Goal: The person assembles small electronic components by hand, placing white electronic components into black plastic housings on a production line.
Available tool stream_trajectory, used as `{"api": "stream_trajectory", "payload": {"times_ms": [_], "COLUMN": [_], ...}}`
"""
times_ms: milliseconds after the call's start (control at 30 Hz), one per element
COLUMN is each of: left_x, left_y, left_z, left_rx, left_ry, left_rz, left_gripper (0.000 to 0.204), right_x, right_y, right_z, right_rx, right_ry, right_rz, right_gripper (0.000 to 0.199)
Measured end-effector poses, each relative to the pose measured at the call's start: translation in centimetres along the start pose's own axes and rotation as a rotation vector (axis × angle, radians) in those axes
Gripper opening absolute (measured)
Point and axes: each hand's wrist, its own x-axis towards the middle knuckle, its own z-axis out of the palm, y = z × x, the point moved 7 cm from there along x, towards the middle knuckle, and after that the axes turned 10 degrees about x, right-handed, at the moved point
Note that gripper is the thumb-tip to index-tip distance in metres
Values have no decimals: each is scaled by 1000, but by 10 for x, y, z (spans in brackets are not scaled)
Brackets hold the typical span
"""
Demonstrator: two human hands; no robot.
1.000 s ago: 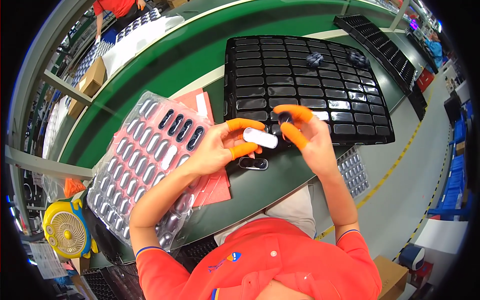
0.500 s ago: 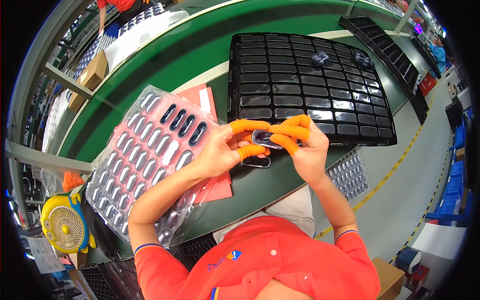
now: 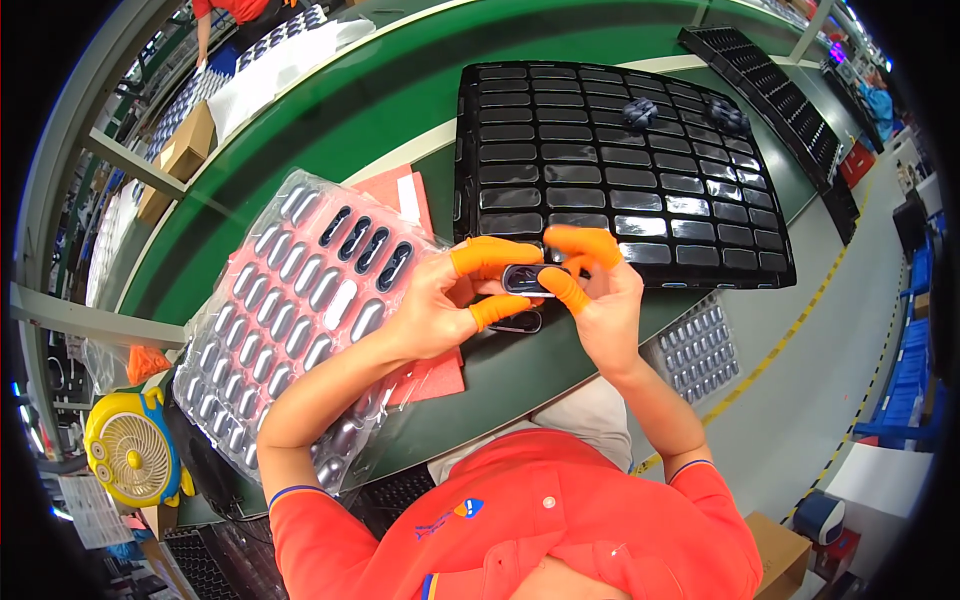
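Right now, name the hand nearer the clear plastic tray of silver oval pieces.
Left: the left hand is at the right edge of the tray; the right hand is farther right.

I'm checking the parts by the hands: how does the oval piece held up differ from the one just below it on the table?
The held oval piece is off the table, gripped by the left hand; the lower oval piece lies on it. The held oval piece shows most of its inside, while the lower oval piece is partly hidden by the hand. Both look dark inside a paler rim.
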Motion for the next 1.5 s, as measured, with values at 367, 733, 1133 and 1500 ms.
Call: {"api": "stream_trajectory", "payload": {"times_ms": [367,733,1133,1500], "left_x": [2,-10,-8,-3], "left_y": [-1,-5,-8,-12], "left_z": [-3,-4,-12,-7], "left_rx": [13,617,173,59], "left_ry": [128,10,41,116], "left_rz": [-87,-15,-280,-358], "left_gripper": [18,16,17,15], "right_x": [-14,-21,-10,-8], "right_y": [-16,-8,1,15], "right_z": [11,21,7,-3], "right_rx": [-718,-660,-539,-169], "right_ry": [-320,-314,-213,-177], "right_rz": [-518,-502,-126,252], "right_gripper": [31,28,18,22]}}
